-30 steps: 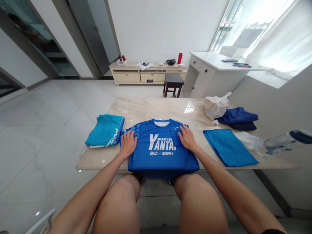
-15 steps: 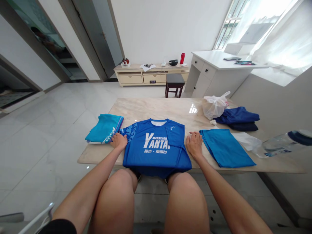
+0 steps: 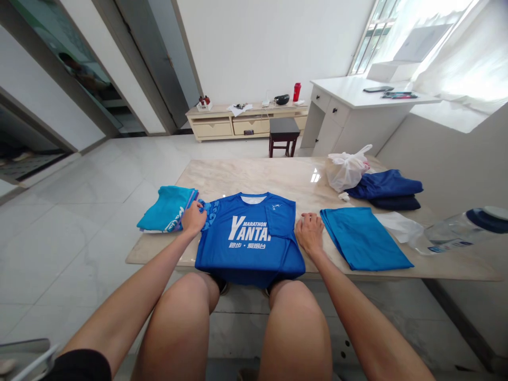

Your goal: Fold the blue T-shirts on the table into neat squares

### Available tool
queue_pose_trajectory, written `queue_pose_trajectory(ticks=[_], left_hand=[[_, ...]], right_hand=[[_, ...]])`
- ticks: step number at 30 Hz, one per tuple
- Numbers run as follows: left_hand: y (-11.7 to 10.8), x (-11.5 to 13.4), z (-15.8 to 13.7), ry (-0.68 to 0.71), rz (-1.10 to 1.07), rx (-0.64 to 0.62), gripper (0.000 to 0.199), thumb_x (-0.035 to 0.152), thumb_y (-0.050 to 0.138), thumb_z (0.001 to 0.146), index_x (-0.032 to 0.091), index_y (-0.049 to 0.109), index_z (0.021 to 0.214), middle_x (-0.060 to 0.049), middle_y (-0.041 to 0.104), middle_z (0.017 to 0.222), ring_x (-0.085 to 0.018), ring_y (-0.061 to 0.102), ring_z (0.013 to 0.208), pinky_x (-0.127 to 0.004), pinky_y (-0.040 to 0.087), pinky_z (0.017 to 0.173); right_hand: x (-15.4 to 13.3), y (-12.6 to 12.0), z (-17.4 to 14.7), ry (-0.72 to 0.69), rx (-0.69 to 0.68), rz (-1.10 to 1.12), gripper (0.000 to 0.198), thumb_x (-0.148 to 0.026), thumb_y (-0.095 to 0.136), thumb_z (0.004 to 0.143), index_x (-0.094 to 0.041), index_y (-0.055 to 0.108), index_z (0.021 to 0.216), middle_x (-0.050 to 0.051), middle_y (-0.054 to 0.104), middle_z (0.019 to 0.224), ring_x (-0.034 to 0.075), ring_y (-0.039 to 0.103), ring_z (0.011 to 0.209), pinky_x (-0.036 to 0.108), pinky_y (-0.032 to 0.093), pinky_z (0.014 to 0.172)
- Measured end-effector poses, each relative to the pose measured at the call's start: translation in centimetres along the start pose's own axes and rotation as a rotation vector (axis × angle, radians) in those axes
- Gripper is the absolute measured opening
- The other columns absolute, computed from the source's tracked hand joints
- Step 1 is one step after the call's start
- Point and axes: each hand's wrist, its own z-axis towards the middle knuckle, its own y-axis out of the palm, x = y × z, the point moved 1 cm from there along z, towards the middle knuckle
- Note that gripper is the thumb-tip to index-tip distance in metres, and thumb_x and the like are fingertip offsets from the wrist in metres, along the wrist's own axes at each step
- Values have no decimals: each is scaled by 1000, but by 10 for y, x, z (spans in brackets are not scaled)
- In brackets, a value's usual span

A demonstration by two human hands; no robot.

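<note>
A blue T-shirt [image 3: 246, 259] with white "Marathon Yantai" lettering lies face up on the marble-top table, its lower part hanging over the front edge. Its right-hand sleeve is folded in over the chest, while the wave-patterned sleeve sticks out to the left. My left hand [image 3: 193, 218] pinches the end of that outstretched sleeve. Flat on the table at the shirt's right edge rests my right hand [image 3: 310, 232], fingers spread and holding nothing. Folded turquoise clothes [image 3: 164, 206] are stacked beside my left hand. A folded teal cloth [image 3: 367, 241] lies right of my right hand.
On the table [image 3: 222, 174], a white plastic bag [image 3: 346, 172] and dark blue clothes [image 3: 387, 186] sit at back right. A clear water bottle [image 3: 460, 233] lies at the right end by a tissue [image 3: 400, 227]. A stool [image 3: 284, 129] stands beyond the table.
My left hand has shifted up slightly at the sleeve and its fingers have closed on it. My right hand stays beside the shirt. The view has moved a little.
</note>
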Motion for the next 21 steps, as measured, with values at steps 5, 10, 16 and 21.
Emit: queue_pose_trajectory(ticks=[5,10,16,21], left_hand=[[8,26,-12,335,-268,-228,41,51,69,98,24,63,128,-6,78,107,-25,76,92,-35,59,84],[18,8,-10,321,-256,-171,22,34,53,104,22,64,118,-10,76,116,-23,74,96,-37,60,91],[34,-1,-6,696,-83,-273,24,28,57,103,22,69,123,-14,72,130,-31,68,127,-48,53,116],[59,10,8,773,-66,-281,26,35,61,107,21,69,128,-15,70,130,-34,65,127,-49,51,111]], right_hand=[[2,2,0,10,0,7,38,-28,43,105,-13,70,126,25,68,130,41,57,122,56,44,105],[4,4,-1,12,-4,-20,37,-29,43,106,-13,70,126,25,67,130,41,56,123,55,43,105],[6,3,1,23,-43,-48,35,-28,43,106,-13,70,124,24,67,131,41,55,123,54,43,103],[8,2,1,30,-57,-44,34,-28,43,106,-15,69,124,23,68,131,39,56,123,52,44,102]])
